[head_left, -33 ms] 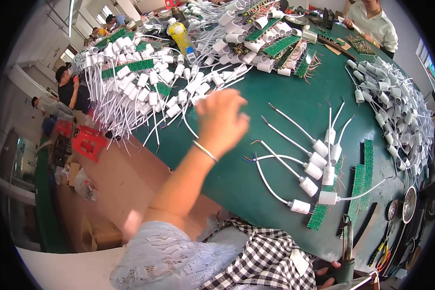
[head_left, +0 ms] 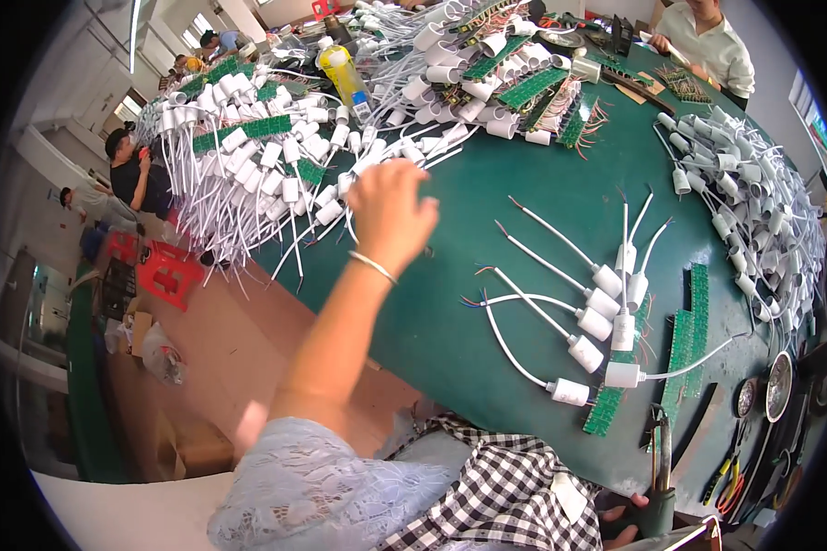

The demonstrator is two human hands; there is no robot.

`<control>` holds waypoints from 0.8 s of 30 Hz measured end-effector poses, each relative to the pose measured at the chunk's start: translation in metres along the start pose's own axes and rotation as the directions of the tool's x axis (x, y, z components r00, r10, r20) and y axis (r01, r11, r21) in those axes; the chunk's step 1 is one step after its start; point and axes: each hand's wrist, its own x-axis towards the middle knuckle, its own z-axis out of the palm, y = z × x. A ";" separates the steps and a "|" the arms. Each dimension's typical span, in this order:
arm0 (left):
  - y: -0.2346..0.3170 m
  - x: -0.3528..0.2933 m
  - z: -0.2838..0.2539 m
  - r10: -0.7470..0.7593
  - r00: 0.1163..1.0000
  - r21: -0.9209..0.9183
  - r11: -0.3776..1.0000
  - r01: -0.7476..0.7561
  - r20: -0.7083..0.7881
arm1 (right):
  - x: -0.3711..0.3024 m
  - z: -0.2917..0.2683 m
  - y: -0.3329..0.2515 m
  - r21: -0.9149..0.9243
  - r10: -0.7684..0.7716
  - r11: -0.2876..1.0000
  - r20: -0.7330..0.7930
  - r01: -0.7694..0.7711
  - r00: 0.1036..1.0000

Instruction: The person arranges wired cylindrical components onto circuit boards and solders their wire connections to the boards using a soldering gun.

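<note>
Meanwhile, from where I stand, the left hand [head_left: 390, 213] has swung a little further left than it was in the earlier frame, away from the bare green of the counter [head_left: 505, 174] and up to the near edge of the big pile of white corded sockets [head_left: 248, 161]. Its thumb stands apart from the bent fingers; the fingertips are blurred over the pile, and I can't tell whether they touch a socket. A pale bangle [head_left: 373, 267] circles that wrist.

Down at the counter's near edge, the right hand [head_left: 623, 523] stays where it was, much of it out of sight, its visible fingers closed against the handle of a green-handled tool [head_left: 657, 514] whose metal shaft points up over the counter.

Between the two hands, a fan of white sockets [head_left: 594, 324] lies just as before, most of their stripped leads pointing away or to the left. One socket [head_left: 623, 375] rests across a green circuit-board strip [head_left: 603, 415], its cord running right. More board strips [head_left: 678, 354] lie side by side just beyond. A second heap of sockets [head_left: 753, 184] sits along the right, also unchanged, and past the counter's far side there's a co-worker in a pale shirt [head_left: 715, 50].
</note>
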 end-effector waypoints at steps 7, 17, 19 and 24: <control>-0.137 0.004 0.037 0.079 0.995 0.295 0.951 -0.096 0.067 | -0.027 0.001 -0.050 -0.104 0.055 0.992 -0.127 -0.068 0.990; -0.063 0.036 -0.061 0.004 0.912 -0.853 0.351 -0.386 -0.411 | -0.026 0.012 -0.061 -0.102 0.065 0.992 -0.146 -0.080 0.987; -0.018 0.017 -0.086 0.122 0.849 -0.780 0.347 -0.521 -0.513 | -0.025 0.011 -0.060 -0.087 0.085 0.992 -0.134 -0.097 0.987; 0.095 -0.073 -0.053 0.811 0.576 -0.746 0.446 -0.495 0.103 | -0.033 0.016 -0.063 -0.077 0.093 0.991 -0.215 -0.111 0.972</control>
